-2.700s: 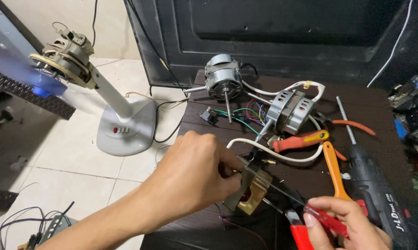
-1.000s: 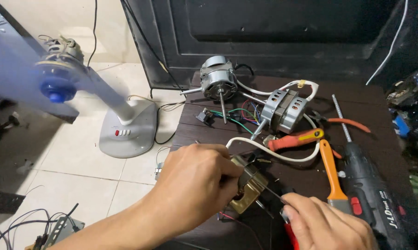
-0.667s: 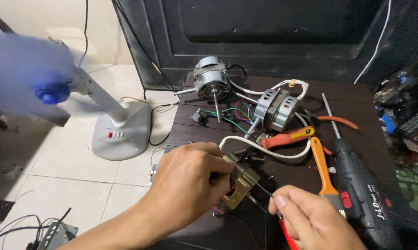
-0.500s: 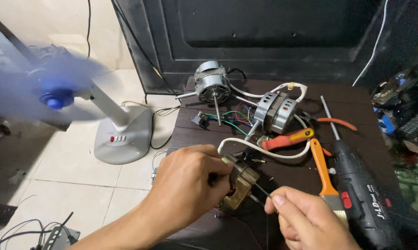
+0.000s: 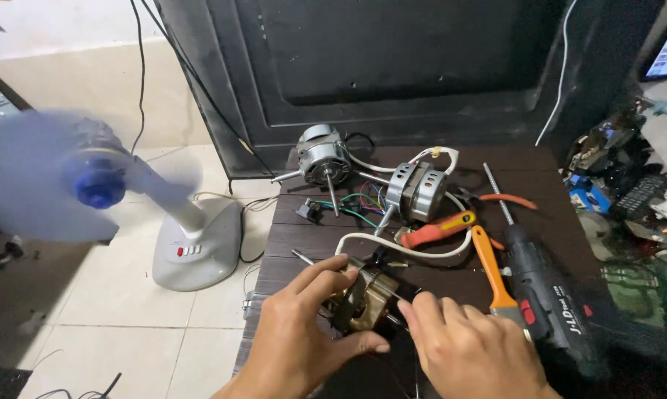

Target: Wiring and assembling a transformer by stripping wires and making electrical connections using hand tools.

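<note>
A small brass-coloured fan motor [image 5: 369, 301] lies on the dark wooden table [image 5: 422, 244] near its front edge. My left hand [image 5: 304, 340] wraps around the motor's left side, thumb under it and fingers over the top. Next to the motor's right side my right hand [image 5: 470, 351] is curled, its fingertips touching a dark part at the motor's end. Whether it holds a tool is hidden by the fingers.
Two grey motors [image 5: 323, 155] [image 5: 418, 189] with coloured wires lie at the back of the table. Orange-handled pliers [image 5: 440, 229], an orange screwdriver [image 5: 490, 267] and a black cordless drill [image 5: 544, 295] sit to the right. A desk fan [image 5: 112, 188] spins on the floor at left.
The red-handled tool seen in my right hand earlier is no longer visible; that hand has moved up against the motor. The fan's blades now spin. My left hand stays on the motor.
</note>
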